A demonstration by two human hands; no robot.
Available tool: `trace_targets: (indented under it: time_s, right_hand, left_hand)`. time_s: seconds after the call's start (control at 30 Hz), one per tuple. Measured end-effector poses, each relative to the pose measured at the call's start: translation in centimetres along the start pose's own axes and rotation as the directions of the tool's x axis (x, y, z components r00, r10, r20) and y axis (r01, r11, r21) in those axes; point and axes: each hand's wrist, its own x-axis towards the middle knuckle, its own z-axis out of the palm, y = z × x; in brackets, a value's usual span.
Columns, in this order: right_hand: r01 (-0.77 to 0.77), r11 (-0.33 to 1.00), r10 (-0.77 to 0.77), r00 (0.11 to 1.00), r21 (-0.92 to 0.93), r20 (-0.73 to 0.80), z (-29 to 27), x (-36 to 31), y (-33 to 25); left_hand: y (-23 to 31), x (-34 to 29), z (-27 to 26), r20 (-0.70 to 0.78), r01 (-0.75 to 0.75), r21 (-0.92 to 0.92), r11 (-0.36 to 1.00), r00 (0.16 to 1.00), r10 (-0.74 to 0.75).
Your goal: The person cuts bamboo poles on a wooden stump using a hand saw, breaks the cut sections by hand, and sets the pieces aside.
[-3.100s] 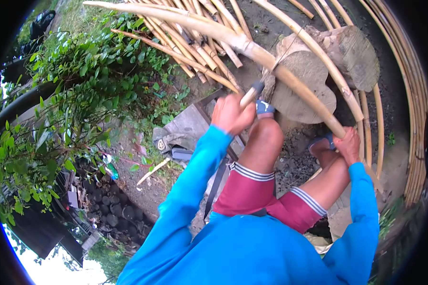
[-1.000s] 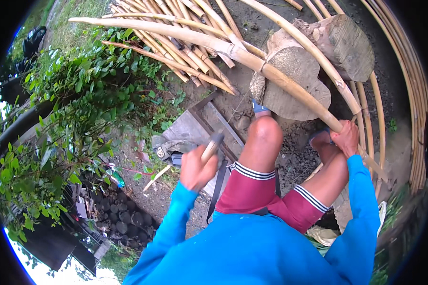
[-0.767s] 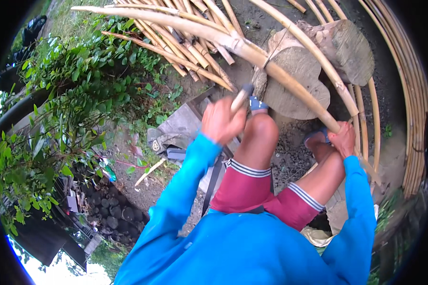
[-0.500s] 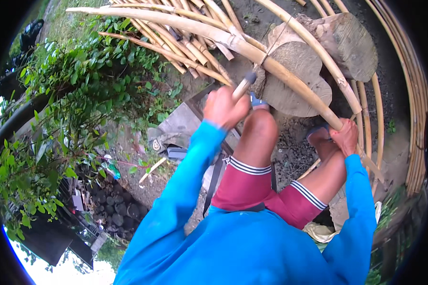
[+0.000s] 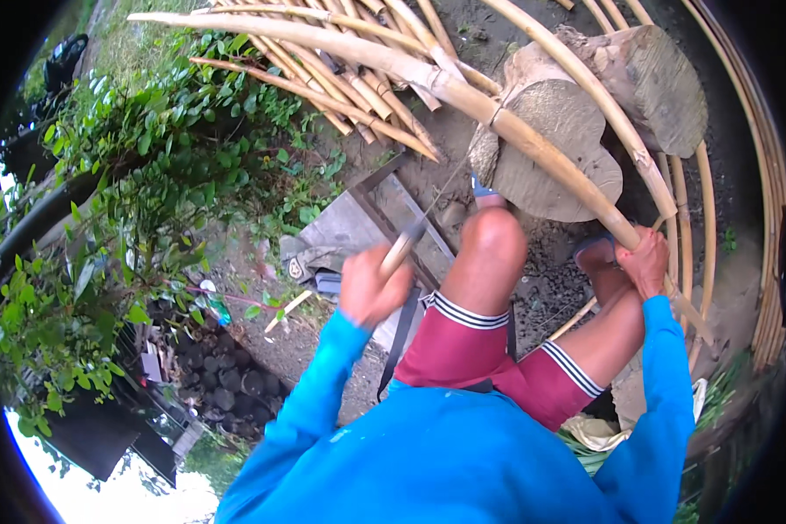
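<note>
Left hand [image 5: 375, 284] closed round pale handle of thin-bladed hand tool [image 5: 399, 251]; blade angles up-right to a dark line on the bamboo pole [image 5: 555, 159]. Pole lies diagonally across log stump [image 5: 541, 188]. Right hand [image 5: 644, 260] clamped round pole's lower part, by right knee [image 5: 627, 310]. Hands well apart. Cut bamboo poles [image 5: 371, 92] heaped beyond, upper left of stump; second log [image 5: 668, 92] beside stump.
</note>
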Motion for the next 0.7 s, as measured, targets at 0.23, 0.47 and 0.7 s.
trace_targets:
  time_s: [0.23, 0.47, 0.7]
  right_hand:
    - [0.027, 0.999, -0.028, 0.999, 0.029, 0.028, 1.1, 0.9, -0.6]
    - [0.004, 1.000, -0.004, 1.000, -0.002, 0.016, 0.4, 1.0, -0.9]
    - [0.009, 1.000, -0.010, 1.000, 0.020, 0.028, 0.0, 0.9, -0.2]
  left_hand:
    - [5.0, 8.7, 2.8, -0.124, -0.100, 0.004, 0.995, 0.987, 0.099]
    - [2.1, 2.8, 0.6, -0.059, -0.016, -0.077, 0.997, 0.998, 0.011]
    - [-2.0, -1.6, 0.6, -0.036, -0.020, -0.085, 0.996, 0.999, 0.017]
